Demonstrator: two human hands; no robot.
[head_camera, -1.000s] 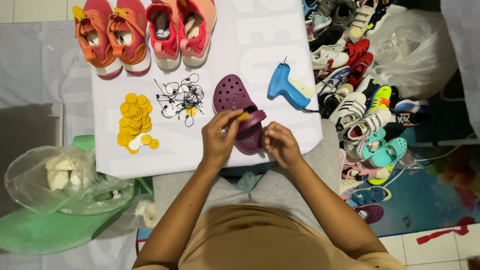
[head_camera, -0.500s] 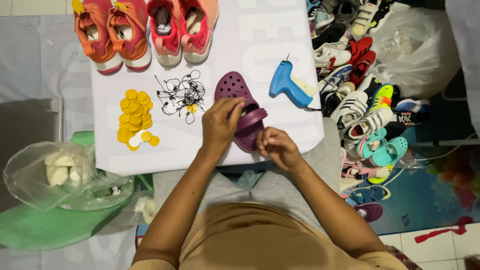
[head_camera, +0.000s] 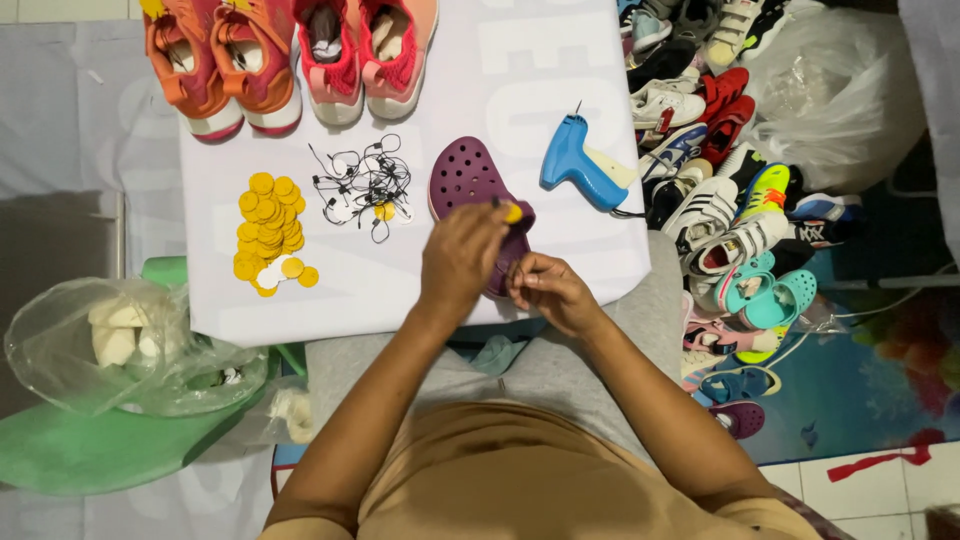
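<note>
Both hands working together at near edge of white board; left hand pinching small yellow tag onto purple clog; right hand closing on clog's heel strap; best keeping strap taut, tag steady.

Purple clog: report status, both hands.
Left hand pinching small yellow tag over purple clog. Right hand gripping clog's rear. Blue tagging gun lies apart.

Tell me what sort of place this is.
Probably a home or small-shop floor where shoes are tagged for sale. A heap of assorted shoes lies beside a white sheet, with yellow round tags, black tag loops and a blue tagging gun laid out.
</note>
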